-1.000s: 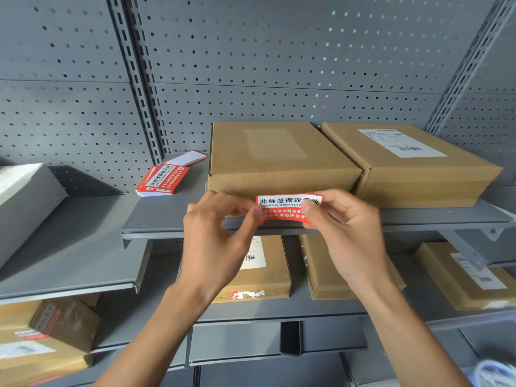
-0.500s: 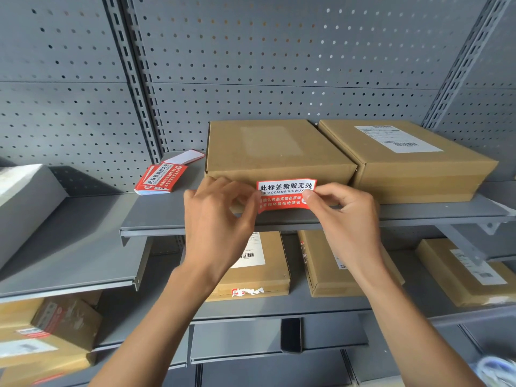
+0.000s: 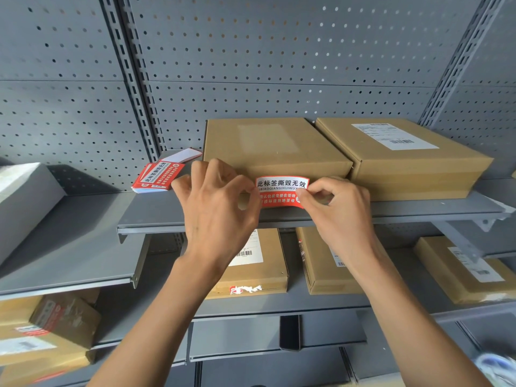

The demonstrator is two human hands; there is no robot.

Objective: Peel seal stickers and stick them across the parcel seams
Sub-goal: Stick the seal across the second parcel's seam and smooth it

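A red and white seal sticker (image 3: pixel 281 191) is held flat against the front face of a brown cardboard parcel (image 3: pixel 268 148) on the upper grey shelf. My left hand (image 3: pixel 217 202) pinches the sticker's left edge, its other fingers spread over the parcel's front left corner. My right hand (image 3: pixel 337 208) pinches the sticker's right edge between thumb and forefinger. The sticker's top edge lies just under the parcel's lid. A stack of more seal stickers (image 3: pixel 157 177) lies on the shelf to the parcel's left.
A second parcel (image 3: pixel 405 160) with a shipping label stands close beside the first on the right. Several parcels (image 3: pixel 254 263) sit on the lower shelf (image 3: pixel 321 303). Pegboard (image 3: pixel 251 65) backs the shelving. A grey box (image 3: pixel 25 196) stands at far left.
Both hands have raised the sticker from the shelf edge up onto the parcel's front face. My left fingers have spread out over the parcel's corner.
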